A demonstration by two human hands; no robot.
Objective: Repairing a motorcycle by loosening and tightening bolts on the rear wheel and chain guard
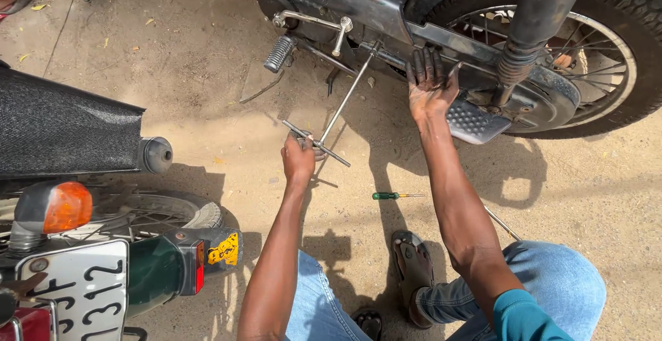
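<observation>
**T-wrench on the motorcycle**

The T-wrench (338, 110) is a slim grey metal tool with a long shaft and a short crossbar. It slants up and right from the crossbar, low near the sandy ground, to its tip, which meets the motorcycle's (386, 10) dark, grimy underside just behind the footpeg (280, 54).

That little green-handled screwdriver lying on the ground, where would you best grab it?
Take the green screwdriver by its thick green handle, the left end in this view, coming down from above. It lies flat on the sandy ground with open space around it; the thin shaft pointing right offers less to hold.
</observation>
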